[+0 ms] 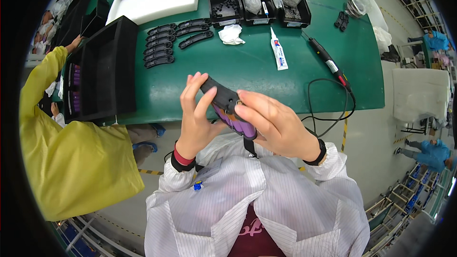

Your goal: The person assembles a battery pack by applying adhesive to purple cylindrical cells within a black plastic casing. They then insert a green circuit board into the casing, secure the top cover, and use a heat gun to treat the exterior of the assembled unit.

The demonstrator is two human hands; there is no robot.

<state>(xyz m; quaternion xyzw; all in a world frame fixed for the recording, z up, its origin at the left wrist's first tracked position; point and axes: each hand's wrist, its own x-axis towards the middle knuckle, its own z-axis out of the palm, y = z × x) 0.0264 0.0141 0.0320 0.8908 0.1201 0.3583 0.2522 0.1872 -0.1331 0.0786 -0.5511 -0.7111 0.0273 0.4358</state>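
Above the near edge of the green table, both my hands hold a battery pack [243, 127] of purple cells with a curved black plastic cover [220, 96] along its upper side. My left hand [196, 119] grips the cover's left end between fingers and thumb. On the other end, my right hand [281, 124] is closed, its fingertips pressed together by a hole in the cover; whether they pinch something small is unclear. Beyond the hands lie several curved black plastic covers [159, 47], a crumpled white tissue [232, 34] and a white-and-blue tube [279, 53].
A black electric screwdriver [326, 57] with a looping cable lies at right. Small black bins [224, 21] with parts and bags line the back, beside white foam [164, 0]. Black trays [108, 71] stand at left, where a co-worker in a yellow coat [81, 162] is close by.
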